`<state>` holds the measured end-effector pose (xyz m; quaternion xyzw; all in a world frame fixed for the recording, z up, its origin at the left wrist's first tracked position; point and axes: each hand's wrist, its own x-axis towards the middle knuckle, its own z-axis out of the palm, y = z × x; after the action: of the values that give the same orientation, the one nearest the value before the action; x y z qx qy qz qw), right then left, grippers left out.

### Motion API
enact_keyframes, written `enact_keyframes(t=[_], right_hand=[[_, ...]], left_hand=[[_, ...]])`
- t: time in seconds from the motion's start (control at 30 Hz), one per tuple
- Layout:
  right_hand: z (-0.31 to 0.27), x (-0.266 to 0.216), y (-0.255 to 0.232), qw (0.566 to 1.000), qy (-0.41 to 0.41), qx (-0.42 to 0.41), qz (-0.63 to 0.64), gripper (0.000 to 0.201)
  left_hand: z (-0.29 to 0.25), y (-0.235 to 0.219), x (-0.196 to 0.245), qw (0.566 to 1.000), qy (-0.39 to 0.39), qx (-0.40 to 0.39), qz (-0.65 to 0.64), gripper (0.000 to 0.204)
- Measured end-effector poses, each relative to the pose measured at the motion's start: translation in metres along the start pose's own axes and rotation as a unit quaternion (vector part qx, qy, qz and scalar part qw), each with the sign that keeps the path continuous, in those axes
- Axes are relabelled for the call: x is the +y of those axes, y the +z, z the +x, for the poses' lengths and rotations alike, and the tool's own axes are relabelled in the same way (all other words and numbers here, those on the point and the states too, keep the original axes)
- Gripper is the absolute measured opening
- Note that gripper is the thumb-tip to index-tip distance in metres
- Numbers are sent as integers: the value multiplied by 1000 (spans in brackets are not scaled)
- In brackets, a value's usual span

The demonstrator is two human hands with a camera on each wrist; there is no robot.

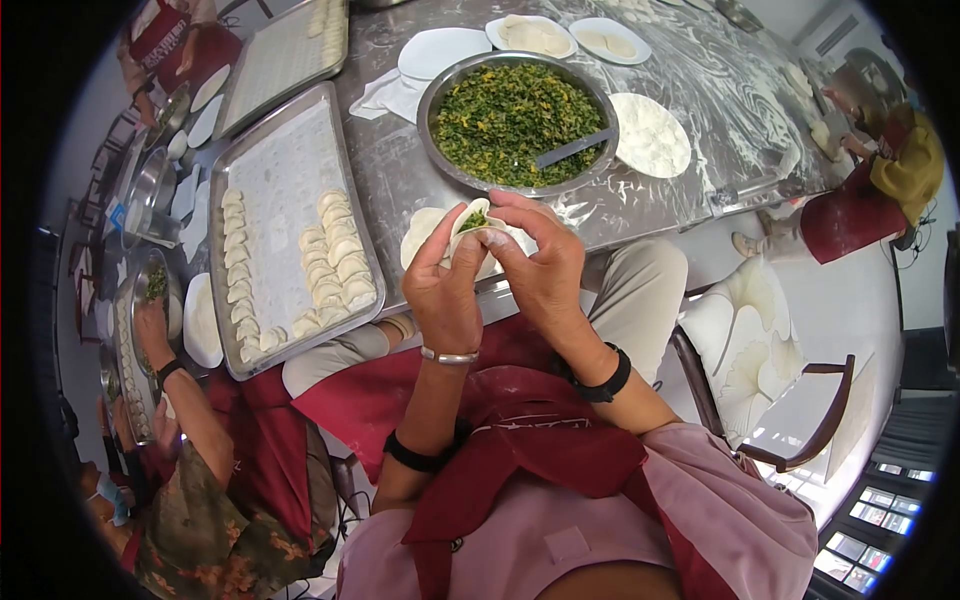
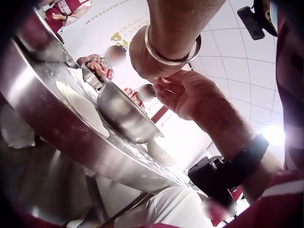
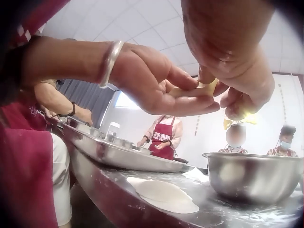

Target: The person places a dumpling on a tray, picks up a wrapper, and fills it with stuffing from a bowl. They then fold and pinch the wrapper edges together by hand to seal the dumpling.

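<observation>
Between both hands, above the table's near edge, is a dumpling (image 1: 474,216), its pale wrapper folded up around green filling that shows at the top. My left hand (image 1: 446,300), with a silver bangle at the wrist, holds it from the left. From the other side my right hand (image 1: 545,262) pinches the wrapper's edge with thumb and fingers. The right wrist view shows the dumpling (image 3: 194,91) lying along the left fingers. In the left wrist view the hands themselves hide it. Flat round wrappers (image 1: 418,236) lie on the table just behind my left hand.
A steel bowl (image 1: 432,150) of chopped green filling, with a spatula (image 1: 575,148) in it, stands beyond my hands. Right of it is a plate of flour (image 1: 652,136). A metal tray (image 1: 285,150) with rows of dumplings lies left. Another person's arm (image 1: 200,415) reaches in at far left.
</observation>
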<state>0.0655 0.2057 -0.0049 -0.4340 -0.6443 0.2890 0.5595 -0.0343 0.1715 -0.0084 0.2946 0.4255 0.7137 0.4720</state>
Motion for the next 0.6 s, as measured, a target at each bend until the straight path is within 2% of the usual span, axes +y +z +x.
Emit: enact_keyframes(t=[0.07,0.17,0.27,0.37,0.47,0.57,0.6], right_hand=[[1,2,-1,1000,-7,2,7,15],[2,-1,-2,994,40,-18,101,12],[4,5,-3,996,-24,-18,84,12],[4,9,-8,997,-51,-49,26,17],[5,3,-14,997,31,-68,29,25],[6,4,-13,979,118,-102,132,29],[6,6,-13,977,115,-108,141,30]], left_hand=[[-1,1,0,1000,1,3,-10,34],[-2,3,1,1000,2,-2,-17,33],[-3,3,2,1000,-2,-10,-12,34],[-2,-4,1,999,-11,-28,13,36],[-1,-8,-2,999,-1,-35,18,36],[-3,-4,-1,999,-1,-46,4,36],[-4,-4,0,999,-3,-48,5,36]])
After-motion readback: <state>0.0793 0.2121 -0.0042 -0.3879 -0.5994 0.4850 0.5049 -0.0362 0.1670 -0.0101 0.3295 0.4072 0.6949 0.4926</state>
